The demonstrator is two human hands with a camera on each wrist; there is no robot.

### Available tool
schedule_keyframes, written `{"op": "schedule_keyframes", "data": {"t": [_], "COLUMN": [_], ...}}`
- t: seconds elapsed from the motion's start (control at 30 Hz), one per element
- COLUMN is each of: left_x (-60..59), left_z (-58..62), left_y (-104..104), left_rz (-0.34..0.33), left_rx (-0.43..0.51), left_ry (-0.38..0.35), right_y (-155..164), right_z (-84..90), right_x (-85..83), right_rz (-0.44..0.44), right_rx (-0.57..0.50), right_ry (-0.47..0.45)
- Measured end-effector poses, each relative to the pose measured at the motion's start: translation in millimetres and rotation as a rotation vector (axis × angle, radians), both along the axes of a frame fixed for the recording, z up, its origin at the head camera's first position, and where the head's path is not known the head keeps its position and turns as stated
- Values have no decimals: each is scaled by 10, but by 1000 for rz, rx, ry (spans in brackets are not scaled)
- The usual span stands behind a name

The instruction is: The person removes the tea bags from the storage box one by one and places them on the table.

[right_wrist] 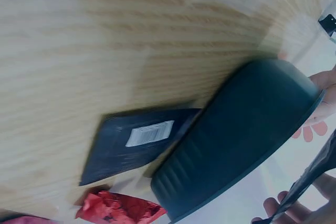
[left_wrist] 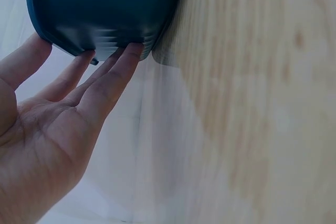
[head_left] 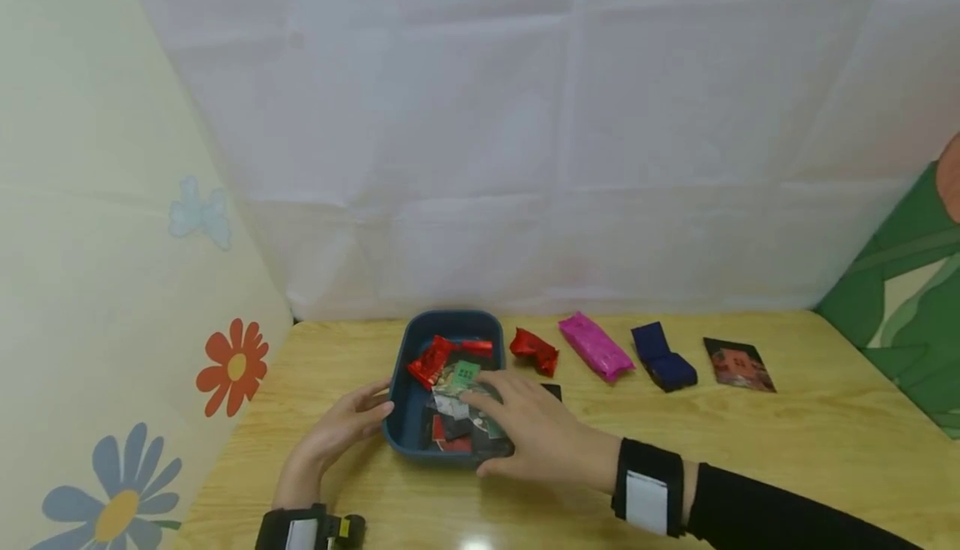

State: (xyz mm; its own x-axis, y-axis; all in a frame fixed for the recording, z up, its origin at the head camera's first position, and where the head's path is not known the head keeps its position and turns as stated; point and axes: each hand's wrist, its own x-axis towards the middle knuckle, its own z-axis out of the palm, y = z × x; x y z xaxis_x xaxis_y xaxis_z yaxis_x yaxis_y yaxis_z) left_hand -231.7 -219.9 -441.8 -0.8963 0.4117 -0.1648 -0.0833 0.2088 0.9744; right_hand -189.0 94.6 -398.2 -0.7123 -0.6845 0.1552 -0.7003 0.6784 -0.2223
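Note:
A dark blue tray (head_left: 408,342) (left_wrist: 105,3) (right_wrist: 236,140) stands on the wooden table and holds several packets, among them a red one (head_left: 432,360) and a green one (head_left: 465,372). My left hand (head_left: 341,429) (left_wrist: 63,124) touches the tray's left wall with straight fingers. My right hand (head_left: 532,429) (right_wrist: 283,211) reaches over the tray's right side. In the right wrist view its fingertips seem to pinch a thin dark packet (right_wrist: 315,174). A black packet (head_left: 552,389) (right_wrist: 136,140) lies flat against the tray's right side.
Right of the tray lie a red packet (head_left: 534,351) (right_wrist: 118,208), a pink packet (head_left: 595,346), a navy packet (head_left: 663,357) and a dark printed packet (head_left: 738,364) in a row. White cloth hangs behind the table, and patterned panels stand at both sides.

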Motion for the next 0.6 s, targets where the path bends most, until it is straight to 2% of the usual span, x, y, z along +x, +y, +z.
{"op": "schedule_keyframes", "data": {"t": [0.2,0.6], "left_x": [11,0], "left_z": [14,30], "left_y": [-15,18], "left_rz": [-4,3], "left_rx": [-3,-7], "left_ry": [-4,-8], "right_y": [168,412], "right_z": [-52,-190], "right_x": [71,132], "right_rz": [8,-1], "right_rx": [-30,-60], "right_ry": [-42,-10]}}
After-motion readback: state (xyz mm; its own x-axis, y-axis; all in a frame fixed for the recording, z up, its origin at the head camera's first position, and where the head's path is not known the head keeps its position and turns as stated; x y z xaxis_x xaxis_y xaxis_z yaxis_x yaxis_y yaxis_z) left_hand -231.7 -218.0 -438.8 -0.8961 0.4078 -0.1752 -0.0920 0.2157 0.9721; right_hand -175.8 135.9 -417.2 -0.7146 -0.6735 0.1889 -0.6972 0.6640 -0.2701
